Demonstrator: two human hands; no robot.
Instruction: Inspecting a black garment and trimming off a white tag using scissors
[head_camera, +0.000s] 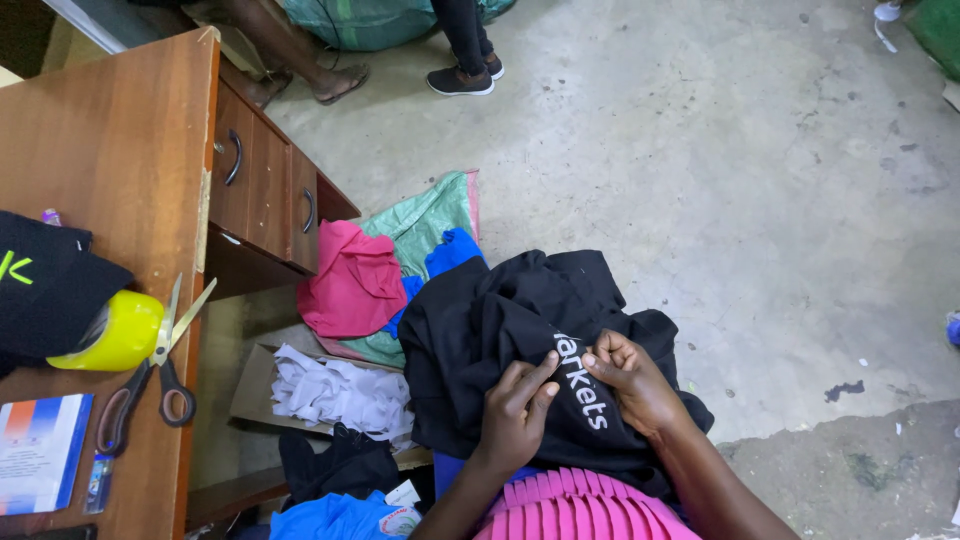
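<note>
A black garment with white printed lettering lies bunched over my lap. My left hand presses on the cloth just left of the lettering, fingers curled and pinching the fabric. My right hand pinches the cloth at the lettering's upper end, fingertips close to those of the left hand. A pink pleated skirt shows below the garment.
A wooden desk with drawers stands at left, bearing scissors, a yellow tape roll, a black cap and a booklet. Pink and blue cloth lie on a green sack; white scraps fill a cardboard box. Other people's feet stand beyond.
</note>
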